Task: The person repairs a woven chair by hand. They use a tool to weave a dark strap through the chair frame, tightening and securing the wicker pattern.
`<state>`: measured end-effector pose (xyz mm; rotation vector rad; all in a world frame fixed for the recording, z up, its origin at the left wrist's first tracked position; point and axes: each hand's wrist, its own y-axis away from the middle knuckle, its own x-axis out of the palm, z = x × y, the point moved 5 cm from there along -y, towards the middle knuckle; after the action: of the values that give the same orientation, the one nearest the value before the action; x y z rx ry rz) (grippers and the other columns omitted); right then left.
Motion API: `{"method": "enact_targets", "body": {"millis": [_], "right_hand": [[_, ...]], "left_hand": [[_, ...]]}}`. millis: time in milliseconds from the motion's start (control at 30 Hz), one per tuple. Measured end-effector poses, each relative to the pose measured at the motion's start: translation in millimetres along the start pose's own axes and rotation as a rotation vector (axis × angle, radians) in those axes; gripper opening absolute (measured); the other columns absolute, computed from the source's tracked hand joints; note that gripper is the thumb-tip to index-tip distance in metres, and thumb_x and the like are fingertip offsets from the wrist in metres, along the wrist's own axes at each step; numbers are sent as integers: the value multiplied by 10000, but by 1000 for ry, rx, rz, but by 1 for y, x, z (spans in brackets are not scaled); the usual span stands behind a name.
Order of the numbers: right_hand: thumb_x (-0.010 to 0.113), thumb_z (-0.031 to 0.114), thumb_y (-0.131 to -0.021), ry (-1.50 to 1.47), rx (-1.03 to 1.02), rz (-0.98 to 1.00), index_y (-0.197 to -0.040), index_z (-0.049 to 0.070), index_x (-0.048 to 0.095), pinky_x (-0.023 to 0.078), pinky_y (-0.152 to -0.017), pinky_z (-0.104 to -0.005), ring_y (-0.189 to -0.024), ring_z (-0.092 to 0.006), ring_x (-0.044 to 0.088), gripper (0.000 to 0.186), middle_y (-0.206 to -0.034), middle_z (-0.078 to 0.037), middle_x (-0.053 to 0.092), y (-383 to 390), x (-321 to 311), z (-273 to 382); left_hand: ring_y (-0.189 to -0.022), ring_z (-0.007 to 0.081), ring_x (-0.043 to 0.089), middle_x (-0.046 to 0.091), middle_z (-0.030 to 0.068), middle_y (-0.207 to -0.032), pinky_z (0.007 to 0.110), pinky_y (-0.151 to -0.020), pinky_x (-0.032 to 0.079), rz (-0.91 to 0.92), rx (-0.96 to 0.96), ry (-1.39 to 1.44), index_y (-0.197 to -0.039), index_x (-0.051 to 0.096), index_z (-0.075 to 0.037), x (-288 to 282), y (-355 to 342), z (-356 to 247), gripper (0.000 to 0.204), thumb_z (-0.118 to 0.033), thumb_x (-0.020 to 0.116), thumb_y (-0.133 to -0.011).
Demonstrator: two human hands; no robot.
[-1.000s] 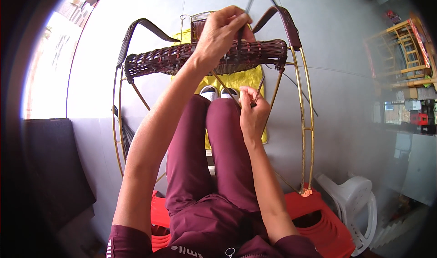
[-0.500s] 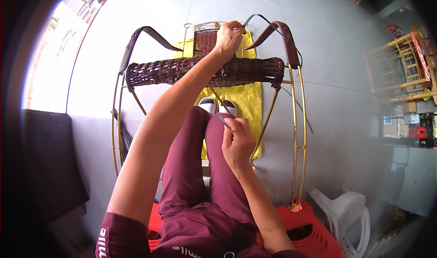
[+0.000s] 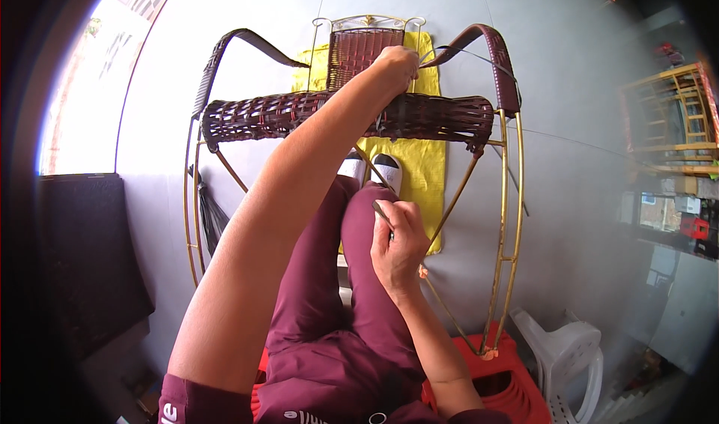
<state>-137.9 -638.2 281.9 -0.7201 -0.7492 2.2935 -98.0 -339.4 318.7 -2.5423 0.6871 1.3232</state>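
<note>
A chair with a gold metal frame stands before me, its seat a dark brown woven roll across the front. My left arm reaches over this roll. Beyond it my left hand is closed on a thin dark weaving strip, which runs off to the right past the wrapped armrest. Above my right thigh my right hand is closed round a small, slim dark tool; only its tip shows, so its kind is unclear. The woven backrest lies behind my left hand.
A yellow cloth lies on the grey floor under the chair and my feet. Red plastic stools support the frame's near right end, beside a white plastic chair. A black panel stands left; wooden frames stand far right.
My left hand has moved slightly right and down, and the strip's raised loop has flattened toward the right armrest. My right hand has shifted a little right, turning the tool. The view has shifted slightly.
</note>
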Motion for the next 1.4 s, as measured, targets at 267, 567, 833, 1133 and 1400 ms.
{"method": "enact_targets", "body": {"millis": [267, 567, 833, 1133, 1400], "right_hand": [[562, -77, -721, 26, -32, -44, -939, 69, 569, 488, -550, -297, -652, -226, 587, 262, -780, -73, 532, 8, -2, -6], [583, 8, -779, -24, 12, -59, -891, 11, 571, 455, -584, -313, -669, -249, 553, 113, -775, -101, 525, 26, -9, 0], [575, 39, -804, 14, -19, -70, -913, 16, 577, 440, -563, -312, -647, -237, 541, 112, -755, -90, 518, 39, -13, 0], [507, 96, -855, -48, 99, -113, -905, 32, 621, 418, -570, -275, -634, -152, 532, 140, -730, -65, 562, 41, -65, 4], [512, 125, -864, 63, 223, -98, -911, 15, 624, 418, -552, -260, -590, -122, 525, 164, -676, -55, 558, 37, -116, 27]], "left_hand": [[-590, 209, 593, 616, 91, -689, 318, -495, 471, -3, -209, 277, -752, 618, -43, 14, -2, 9, 144, -137, 523, -807], [-449, 229, 522, 560, 128, -593, 372, -407, 441, -119, -420, 981, -708, 538, -5, 0, 41, 3, 237, -158, 439, -861], [-677, 158, 518, 575, 114, -758, 319, -599, 463, -129, -31, 378, -882, 593, 22, -58, 103, -22, 383, -347, 489, -885], [-914, 273, 555, 578, 190, -983, 361, -806, 432, -811, 254, 267, -1032, 574, 13, -175, 229, 87, 307, -215, 577, -828], [-895, 246, 568, 539, 144, -1081, 388, -790, 444, -849, 143, 370, -1154, 497, -43, -186, 357, 223, 534, -444, 528, -802]]}}
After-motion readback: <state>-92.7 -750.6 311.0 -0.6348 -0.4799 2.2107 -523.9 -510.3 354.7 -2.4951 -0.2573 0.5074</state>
